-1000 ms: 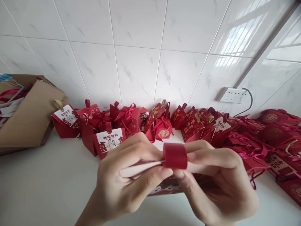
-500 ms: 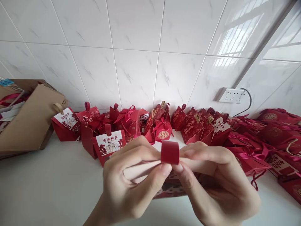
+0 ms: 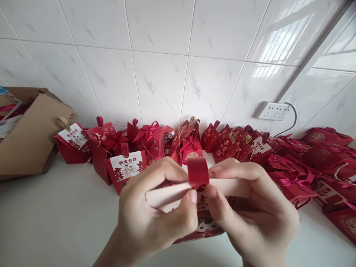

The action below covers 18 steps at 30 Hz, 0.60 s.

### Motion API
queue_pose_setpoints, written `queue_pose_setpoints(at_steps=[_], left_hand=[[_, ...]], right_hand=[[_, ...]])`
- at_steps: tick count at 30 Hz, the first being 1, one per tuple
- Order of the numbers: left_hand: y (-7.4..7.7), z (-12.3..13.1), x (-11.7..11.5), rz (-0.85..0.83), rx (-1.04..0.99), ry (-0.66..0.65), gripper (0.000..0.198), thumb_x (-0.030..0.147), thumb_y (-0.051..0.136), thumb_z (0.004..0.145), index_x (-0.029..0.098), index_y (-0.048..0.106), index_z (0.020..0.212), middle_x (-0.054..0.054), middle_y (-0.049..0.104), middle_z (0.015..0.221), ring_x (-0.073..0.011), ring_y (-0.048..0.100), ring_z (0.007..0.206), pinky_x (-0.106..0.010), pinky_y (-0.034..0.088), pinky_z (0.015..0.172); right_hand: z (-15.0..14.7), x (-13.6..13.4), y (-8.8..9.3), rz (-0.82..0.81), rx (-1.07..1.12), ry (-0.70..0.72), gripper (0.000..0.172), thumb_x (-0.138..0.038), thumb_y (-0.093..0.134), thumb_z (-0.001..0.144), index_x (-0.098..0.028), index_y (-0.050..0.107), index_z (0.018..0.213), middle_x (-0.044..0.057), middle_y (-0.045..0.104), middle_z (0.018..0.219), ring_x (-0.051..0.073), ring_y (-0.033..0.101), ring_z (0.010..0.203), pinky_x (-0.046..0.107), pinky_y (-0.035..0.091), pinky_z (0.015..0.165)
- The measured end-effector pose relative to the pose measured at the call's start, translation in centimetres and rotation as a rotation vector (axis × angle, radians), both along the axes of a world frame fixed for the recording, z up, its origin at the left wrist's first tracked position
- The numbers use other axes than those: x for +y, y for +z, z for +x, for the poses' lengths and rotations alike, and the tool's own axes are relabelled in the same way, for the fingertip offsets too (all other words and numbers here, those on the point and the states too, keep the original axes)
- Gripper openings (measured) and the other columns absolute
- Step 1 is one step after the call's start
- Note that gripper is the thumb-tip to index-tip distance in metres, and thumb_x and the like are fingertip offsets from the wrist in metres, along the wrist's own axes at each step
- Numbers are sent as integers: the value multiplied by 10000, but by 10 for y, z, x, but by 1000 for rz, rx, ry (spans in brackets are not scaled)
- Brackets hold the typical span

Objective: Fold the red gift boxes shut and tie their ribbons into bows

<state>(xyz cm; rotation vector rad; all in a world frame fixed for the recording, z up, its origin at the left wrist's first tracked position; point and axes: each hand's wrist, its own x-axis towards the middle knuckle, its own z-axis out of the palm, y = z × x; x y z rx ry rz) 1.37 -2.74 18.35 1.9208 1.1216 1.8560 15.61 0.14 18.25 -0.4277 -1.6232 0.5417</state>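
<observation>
one red loop (image 3: 198, 172) tops a pale-edged box (image 3: 206, 223), seemingly printed with figures.

"What carries the things?"
"A plain white worktop (image 3: 61, 218)."
"What stands on it?"
"An open cardboard box (image 3: 36, 142) at the left, red gift boxes (image 3: 226, 146) with loop handles or bows along the back, and pink-ribboned red packages (image 3: 294, 193) crowded together at the right."

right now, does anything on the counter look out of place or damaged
No clear spill or damage shows. The red boxes at right look jumbled, heaped at angles, while the middle ones mostly stand upright.
</observation>
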Motion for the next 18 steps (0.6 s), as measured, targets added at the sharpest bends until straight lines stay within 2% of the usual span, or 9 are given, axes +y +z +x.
queue_pose_setpoints(at_steps=[5,11,15,18], left_hand=[[1,1,1,-22,-10,-29,172,60,626,765,230,634,791,58,670,705,-83,607,577,-160,529,536],[0,-3,8,-97,-23,-63,108,123,623,788,214,664,745,37,664,651,-92,578,505,-169,469,421],[1,-3,8,-74,-42,-51,131,102,625,766,224,669,748,29,687,698,-117,620,556,-189,518,465],[2,-5,7,-26,-10,-57,159,67,638,757,223,654,781,42,675,703,-94,618,578,-174,547,528]], right_hand=[[1,4,-1,-28,22,79,155,-32,614,824,-181,583,852,2,662,767,118,614,652,222,535,585],[3,7,-2,-8,-31,35,163,-31,624,829,-189,590,852,-1,654,765,125,630,684,214,534,566],[0,5,-3,47,-11,50,212,-14,619,794,-185,601,919,28,645,801,168,642,736,265,565,592],[-2,1,-1,39,6,40,216,-3,605,789,-188,609,901,27,643,768,173,635,701,284,570,586]])
